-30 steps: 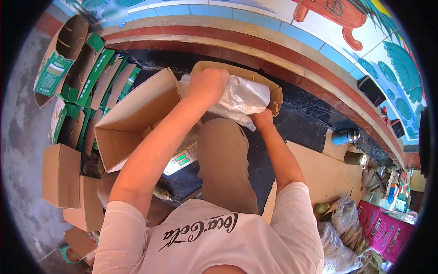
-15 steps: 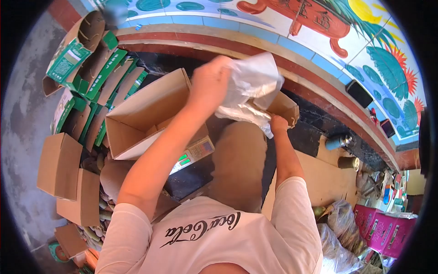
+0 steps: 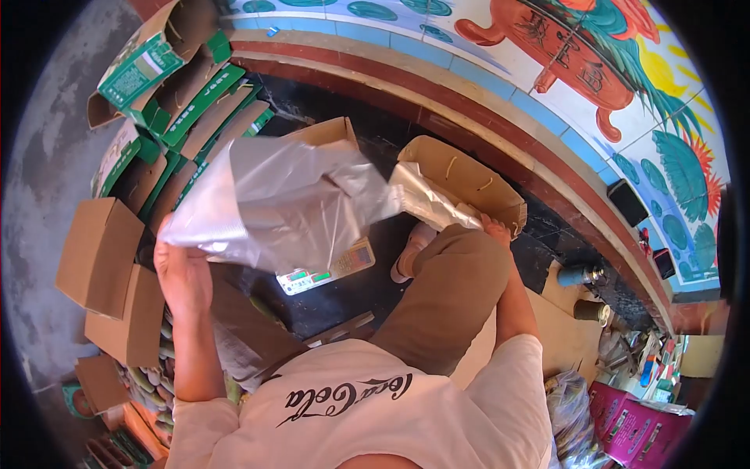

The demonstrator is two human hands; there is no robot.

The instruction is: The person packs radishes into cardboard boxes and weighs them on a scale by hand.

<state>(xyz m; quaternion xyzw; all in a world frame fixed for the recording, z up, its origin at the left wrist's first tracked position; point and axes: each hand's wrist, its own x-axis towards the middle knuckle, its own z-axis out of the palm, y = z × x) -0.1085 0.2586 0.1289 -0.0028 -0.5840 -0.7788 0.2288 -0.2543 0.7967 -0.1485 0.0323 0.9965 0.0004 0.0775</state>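
A large translucent plastic bag stretches across the middle, partly hiding an open cardboard box and the scale beneath it. My left hand grips the bag's left end with closed fingers. On the right, my right hand is by the rim of an open box with string handles. Its fingers close on the crumpled plastic that runs over that box's near side. The scale shows green displays.
Green and brown cartons are stacked at the upper left, with plain brown boxes below. A blue flask and a can stand at the right. A pink box sits lower right.
My left hand has swung to the left and down, stretching the plastic bag out sideways. My right hand has moved slightly right and down. The view has shifted, and my right knee is further right.
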